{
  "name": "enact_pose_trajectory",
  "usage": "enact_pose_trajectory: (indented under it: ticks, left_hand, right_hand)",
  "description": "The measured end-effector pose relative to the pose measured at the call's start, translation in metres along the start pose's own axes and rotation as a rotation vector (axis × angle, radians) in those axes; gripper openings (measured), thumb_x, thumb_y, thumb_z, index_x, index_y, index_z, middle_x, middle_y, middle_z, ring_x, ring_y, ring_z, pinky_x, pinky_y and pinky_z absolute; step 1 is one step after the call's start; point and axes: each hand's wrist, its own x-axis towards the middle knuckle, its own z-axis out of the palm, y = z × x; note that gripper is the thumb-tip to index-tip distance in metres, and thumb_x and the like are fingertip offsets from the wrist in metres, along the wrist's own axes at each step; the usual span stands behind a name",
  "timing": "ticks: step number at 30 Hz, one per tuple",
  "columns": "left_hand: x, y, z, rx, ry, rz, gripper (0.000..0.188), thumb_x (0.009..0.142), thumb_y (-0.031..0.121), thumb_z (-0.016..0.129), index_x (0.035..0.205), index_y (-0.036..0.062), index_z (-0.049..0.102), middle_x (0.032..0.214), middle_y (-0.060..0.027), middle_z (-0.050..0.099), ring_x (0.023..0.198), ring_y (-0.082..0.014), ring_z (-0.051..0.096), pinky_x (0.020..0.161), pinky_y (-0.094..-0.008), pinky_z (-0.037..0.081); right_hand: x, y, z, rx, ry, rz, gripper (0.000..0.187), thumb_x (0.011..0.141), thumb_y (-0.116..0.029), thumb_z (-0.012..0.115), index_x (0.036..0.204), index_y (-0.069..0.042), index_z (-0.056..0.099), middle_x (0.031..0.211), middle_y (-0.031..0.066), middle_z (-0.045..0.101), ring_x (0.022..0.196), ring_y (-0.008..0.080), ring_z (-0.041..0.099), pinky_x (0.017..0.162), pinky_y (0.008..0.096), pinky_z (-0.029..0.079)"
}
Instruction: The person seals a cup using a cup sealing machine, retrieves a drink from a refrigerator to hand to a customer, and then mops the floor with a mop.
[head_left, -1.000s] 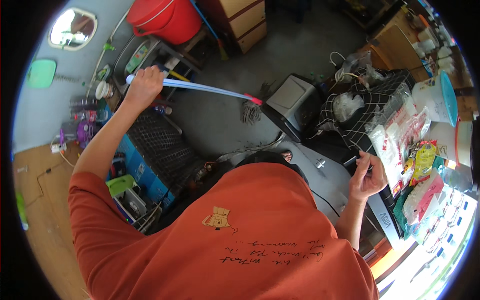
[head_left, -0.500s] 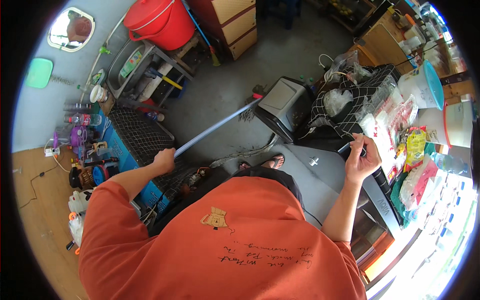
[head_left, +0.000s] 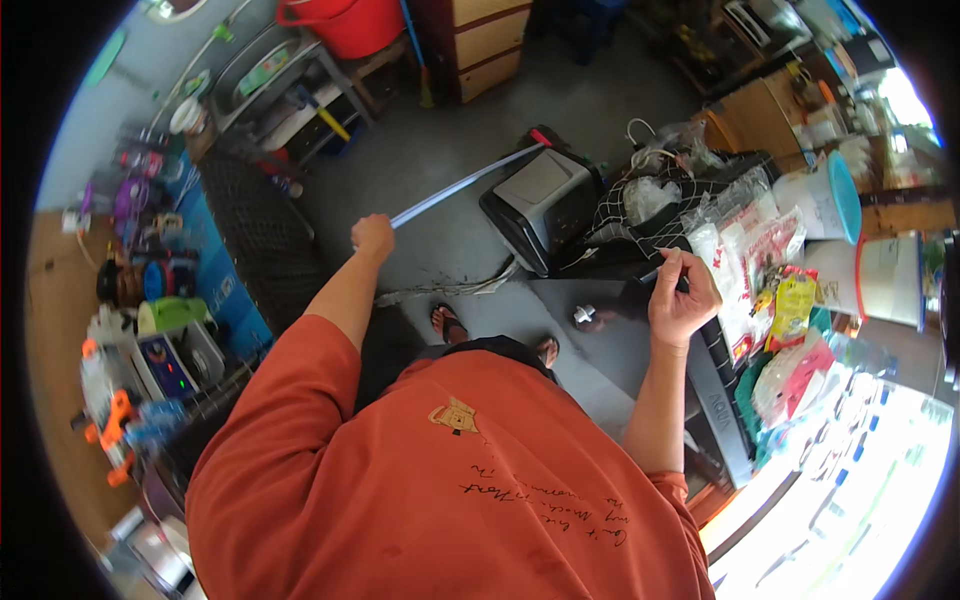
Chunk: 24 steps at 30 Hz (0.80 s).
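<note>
My left hand [head_left: 374,237] is closed around the end of a broom's long pale handle [head_left: 450,191]. From my fist the handle slants away to the right, ending in a red socket [head_left: 541,137] beside a black box with a grey top [head_left: 543,192]. The bristles are mostly hidden behind that box. My right hand [head_left: 686,296] is raised on the right, fingers curled and thumb against them, over the edge of a dark surface. Whether anything sits inside those fingers is too small to tell.
Plastic bags [head_left: 752,250] and white tubs [head_left: 815,205] crowd the right side. A dark mesh-covered rack [head_left: 250,225] stands left, near a blue carton [head_left: 222,260]. Farther off are a red bucket [head_left: 350,30] and a drawer cabinet [head_left: 490,45]. My sandalled feet [head_left: 449,322] are on the grey floor.
My left hand has moved forward and right with the broom. The broom's red socket has shifted away, past the box's far side. The right hand stays curled, and the view has shifted.
</note>
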Motion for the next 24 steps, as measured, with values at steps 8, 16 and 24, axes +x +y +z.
enact_pose_trajectory:
  ticks: [8, 16, 24]
  left_hand:
    - [-0.196, -0.045, 0.042, 0.044, 0.002, -0.475, 0.020, 0.089, 0.014, 0.060, 0.101, 0.0127, 0.075, 0.103, -0.0088, 0.073, 0.098, -0.0275, 0.071, 0.075, -0.0392, 0.059]
    - [-0.425, 0.068, 0.067, 0.032, -0.316, -0.269, 0.048, 0.058, 0.011, 0.084, 0.103, 0.0055, 0.066, 0.104, -0.0145, 0.071, 0.096, -0.0300, 0.071, 0.075, -0.0381, 0.058]
    - [-0.445, 0.133, 0.140, -0.837, -0.027, -0.303, 0.042, 0.071, 0.008, 0.070, 0.111, -0.0002, 0.062, 0.108, -0.0260, 0.066, 0.105, -0.0422, 0.064, 0.088, -0.0463, 0.053]
  right_hand:
    - [-0.001, 0.004, 0.004, 0.016, -0.149, -0.176, 0.010, 0.080, -0.012, 0.068, 0.072, -0.008, 0.065, 0.062, 0.0045, 0.062, 0.056, 0.0246, 0.060, 0.055, 0.0370, 0.048]
    - [-0.009, 0.007, 0.002, -0.038, -0.105, -0.353, 0.016, 0.074, -0.014, 0.067, 0.061, -0.010, 0.058, 0.057, 0.0025, 0.056, 0.060, 0.0250, 0.057, 0.061, 0.0384, 0.045]
    - [-0.008, 0.006, -0.002, -0.033, -0.119, -0.336, 0.016, 0.075, -0.015, 0.067, 0.062, -0.010, 0.060, 0.059, 0.0032, 0.058, 0.060, 0.0253, 0.057, 0.062, 0.0381, 0.046]
